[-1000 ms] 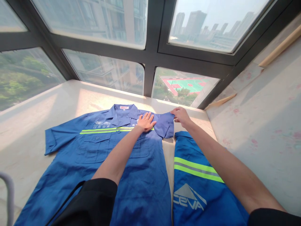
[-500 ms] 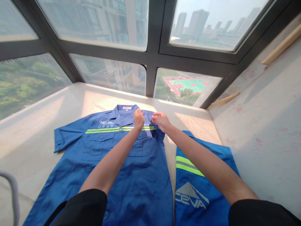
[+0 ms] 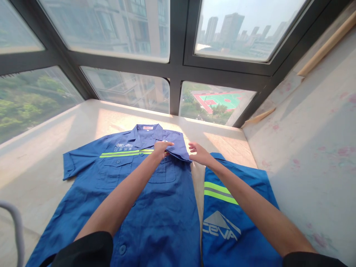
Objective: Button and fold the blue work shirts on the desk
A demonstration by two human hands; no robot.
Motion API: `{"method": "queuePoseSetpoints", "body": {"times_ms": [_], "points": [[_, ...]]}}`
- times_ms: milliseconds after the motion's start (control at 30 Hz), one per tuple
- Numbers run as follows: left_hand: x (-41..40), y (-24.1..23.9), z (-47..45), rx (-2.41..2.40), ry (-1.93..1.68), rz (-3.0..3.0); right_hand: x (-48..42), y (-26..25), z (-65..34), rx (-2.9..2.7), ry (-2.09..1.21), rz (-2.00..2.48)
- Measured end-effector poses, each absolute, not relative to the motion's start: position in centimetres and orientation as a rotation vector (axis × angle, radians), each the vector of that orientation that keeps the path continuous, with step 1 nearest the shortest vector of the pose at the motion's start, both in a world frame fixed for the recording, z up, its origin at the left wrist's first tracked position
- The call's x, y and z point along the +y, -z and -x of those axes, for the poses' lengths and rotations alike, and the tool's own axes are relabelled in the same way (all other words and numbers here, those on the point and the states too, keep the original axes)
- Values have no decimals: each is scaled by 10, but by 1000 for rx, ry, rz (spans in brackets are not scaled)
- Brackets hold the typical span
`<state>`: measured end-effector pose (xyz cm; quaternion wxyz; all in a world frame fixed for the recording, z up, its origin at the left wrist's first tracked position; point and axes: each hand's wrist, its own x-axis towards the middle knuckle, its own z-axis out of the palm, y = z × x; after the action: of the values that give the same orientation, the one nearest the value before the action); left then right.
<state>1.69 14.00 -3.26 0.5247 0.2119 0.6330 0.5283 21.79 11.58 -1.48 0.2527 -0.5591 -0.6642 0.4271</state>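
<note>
A blue short-sleeved work shirt (image 3: pixel 155 207) lies front up, with a yellow-green striped band across its chest. The sleeve (image 3: pixel 178 142) on the right side is folded inward over the chest. My left hand (image 3: pixel 163 149) grips the hem of that sleeve, thumb above and fingers below. Just beyond the fold's outer edge is my right hand (image 3: pixel 199 154), its fingers apart and nothing in them. Whether its lower fingers touch the cloth is unclear. The other sleeve (image 3: pixel 80 157) is spread flat to the left.
A second blue garment (image 3: pixel 222 252) with a striped band and CEVA lettering lies folded on the right. Both rest on a pale window ledge (image 3: pixel 36 178). Windows with dark frames (image 3: pixel 175 89) stand behind, a papered wall (image 3: pixel 311 148) at right. A grey curved tube (image 3: pixel 16 226) shows at lower left.
The sleeve, bunched up between both hands before, now lies folded inward across the chest. My left hand has come lower, and my right hand has moved right and down, off the sleeve.
</note>
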Motion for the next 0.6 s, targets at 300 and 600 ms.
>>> {"method": "queuePoseSetpoints", "body": {"times_ms": [300, 600], "points": [[138, 21, -14, 1546, -1447, -132, 92, 24, -212, -2147, -1052, 1495], [116, 26, -27, 1453, -1084, -144, 73, 18, -197, -2450, -260, 1777]]}}
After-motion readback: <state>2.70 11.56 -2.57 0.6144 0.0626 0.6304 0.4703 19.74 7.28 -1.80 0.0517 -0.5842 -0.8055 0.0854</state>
